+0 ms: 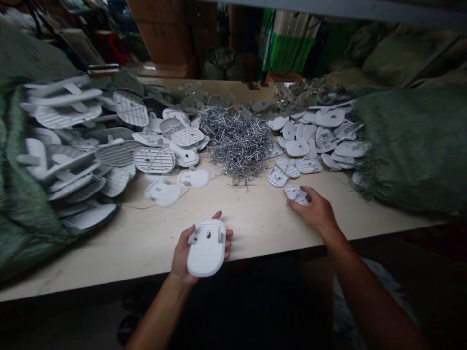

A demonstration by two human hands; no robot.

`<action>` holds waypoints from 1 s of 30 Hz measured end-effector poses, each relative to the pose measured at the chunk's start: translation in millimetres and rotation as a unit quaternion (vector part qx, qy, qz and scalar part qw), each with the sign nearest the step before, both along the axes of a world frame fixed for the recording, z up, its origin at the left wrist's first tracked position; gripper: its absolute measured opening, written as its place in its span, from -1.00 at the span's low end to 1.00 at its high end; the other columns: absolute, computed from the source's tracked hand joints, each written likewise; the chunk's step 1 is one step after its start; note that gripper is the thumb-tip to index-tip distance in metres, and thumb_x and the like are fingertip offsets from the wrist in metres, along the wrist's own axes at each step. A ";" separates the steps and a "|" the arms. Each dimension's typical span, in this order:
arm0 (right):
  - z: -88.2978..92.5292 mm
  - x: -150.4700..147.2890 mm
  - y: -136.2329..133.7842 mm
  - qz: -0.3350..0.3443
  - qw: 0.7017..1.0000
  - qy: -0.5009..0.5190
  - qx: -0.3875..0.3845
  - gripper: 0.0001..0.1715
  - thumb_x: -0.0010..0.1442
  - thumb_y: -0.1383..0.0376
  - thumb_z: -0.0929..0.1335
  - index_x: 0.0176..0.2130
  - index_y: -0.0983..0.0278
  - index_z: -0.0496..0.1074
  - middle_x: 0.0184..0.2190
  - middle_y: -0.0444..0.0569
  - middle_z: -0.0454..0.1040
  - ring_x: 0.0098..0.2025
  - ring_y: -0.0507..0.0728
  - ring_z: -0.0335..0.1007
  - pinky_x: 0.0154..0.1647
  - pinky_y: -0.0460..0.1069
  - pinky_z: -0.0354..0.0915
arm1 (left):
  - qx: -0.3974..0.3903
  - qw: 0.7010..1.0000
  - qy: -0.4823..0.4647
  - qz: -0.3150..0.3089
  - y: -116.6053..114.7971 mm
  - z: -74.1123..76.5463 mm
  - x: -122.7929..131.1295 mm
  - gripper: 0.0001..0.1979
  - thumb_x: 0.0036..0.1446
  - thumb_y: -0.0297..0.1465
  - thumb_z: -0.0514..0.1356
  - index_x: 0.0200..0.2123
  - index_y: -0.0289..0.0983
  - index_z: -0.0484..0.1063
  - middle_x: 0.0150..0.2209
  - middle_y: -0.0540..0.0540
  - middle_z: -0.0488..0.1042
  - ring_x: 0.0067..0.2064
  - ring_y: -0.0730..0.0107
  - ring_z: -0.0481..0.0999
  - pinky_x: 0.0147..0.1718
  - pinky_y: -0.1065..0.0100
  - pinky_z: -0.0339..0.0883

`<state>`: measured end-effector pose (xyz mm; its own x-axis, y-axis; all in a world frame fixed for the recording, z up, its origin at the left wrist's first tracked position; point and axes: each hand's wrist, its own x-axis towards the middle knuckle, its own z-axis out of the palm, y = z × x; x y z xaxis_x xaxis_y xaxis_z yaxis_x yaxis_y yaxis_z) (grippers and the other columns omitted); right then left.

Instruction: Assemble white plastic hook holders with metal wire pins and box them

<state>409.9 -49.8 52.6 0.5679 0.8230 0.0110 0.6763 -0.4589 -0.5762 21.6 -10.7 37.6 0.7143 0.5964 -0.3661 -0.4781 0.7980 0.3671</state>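
Observation:
My left hand (184, 255) holds a white oval plastic plate (206, 255) near the table's front edge. The plate has a keyhole slot and small clips at its upper end, and my fingers wrap round behind it. To the right, my right hand (316, 209) grips a smaller white plastic plate (296, 193) between thumb and fingers, at the tabletop. Just beyond that hand lie several small ribbed plates (278, 176). Left of centre, two larger plates, a clipped plate (163, 193) and a similar plate (193, 178), lie on the table.
A heap of metal pins (241, 143) sits mid-table. Large plates (154, 159) pile up at left, spilling from a green sack (22, 209). Small white plates (330, 117) pile at right beside another green sack (412, 150). Cardboard boxes (160, 34) stand behind the wooden table (120, 248).

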 end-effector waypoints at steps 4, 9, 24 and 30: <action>21.1 36.1 -6.7 -0.091 0.944 0.307 0.084 -0.34 0.14 -0.02 0.46 0.10 0.31 0.53 0.04 0.27 0.64 -0.06 0.41 0.64 -0.03 0.26 0.55 | 0.003 0.999 -0.002 0.035 -0.6 -5.8 -4.8 0.01 0.24 -0.09 0.31 0.59 -0.24 -0.06 0.04 -0.39 0.65 -0.09 -0.04 0.73 -0.11 0.01 0.67; 37.3 49.5 -19.6 -0.103 0.867 0.475 0.114 -0.45 0.26 0.12 0.33 0.18 0.26 0.46 0.08 0.20 0.66 -0.12 0.38 0.71 -0.22 0.23 0.64 | 0.001 0.999 -0.012 0.035 1.4 -8.3 -3.9 -0.01 0.21 -0.10 0.34 0.57 -0.21 0.00 0.01 -0.36 0.65 -0.09 -0.07 0.73 -0.12 -0.02 0.67; 18.4 28.1 -0.3 -0.004 0.988 -0.042 -0.147 -0.30 0.11 -0.30 0.51 -0.17 0.25 0.64 -0.35 0.13 0.67 -0.25 0.38 0.63 -0.20 0.19 0.50 | 0.056 0.996 0.011 0.062 -4.8 7.5 0.3 -0.14 0.19 -0.05 0.32 0.46 -0.20 0.19 -0.01 -0.35 0.66 -0.09 -0.09 0.73 -0.08 -0.07 0.63; 36.5 28.7 -1.7 0.087 0.972 -0.134 -0.170 0.19 0.10 -0.39 0.48 0.41 0.27 0.41 0.12 0.29 0.63 0.02 0.51 0.62 0.03 0.29 0.47 | 0.068 0.988 0.075 0.115 1.2 17.3 1.9 -0.18 0.23 -0.08 0.30 0.45 -0.26 0.21 -0.09 -0.33 0.68 -0.14 -0.05 0.73 -0.14 0.00 0.64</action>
<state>438.6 -51.5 89.1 0.4338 0.8886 -0.1490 0.8660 -0.4569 -0.2034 23.5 -9.6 54.9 0.4980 0.7876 -0.3628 -0.5732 0.6129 0.5438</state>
